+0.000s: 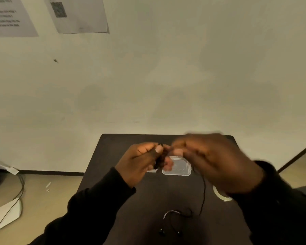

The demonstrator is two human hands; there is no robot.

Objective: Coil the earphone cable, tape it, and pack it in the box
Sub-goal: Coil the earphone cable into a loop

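Note:
Both hands are raised above a small dark table (113,152). My left hand (140,161) pinches a bundle of coiled black earphone cable (160,160) between thumb and fingers. Just right of it is my right hand (214,160), blurred, with its fingertips closed on the cable beside the bundle. A loose length of cable hangs from under my right hand down to the table, ending in two earbuds (170,232) near the front edge. A clear plastic box (180,167) lies on the table behind the hands. A roll of clear tape (221,195) is partly hidden under my right wrist.
A pale wall with two paper sheets (76,15) stands behind the table. On the floor at the left lie dark cables (19,191) and a white object (7,214). Black sleeves cover both forearms.

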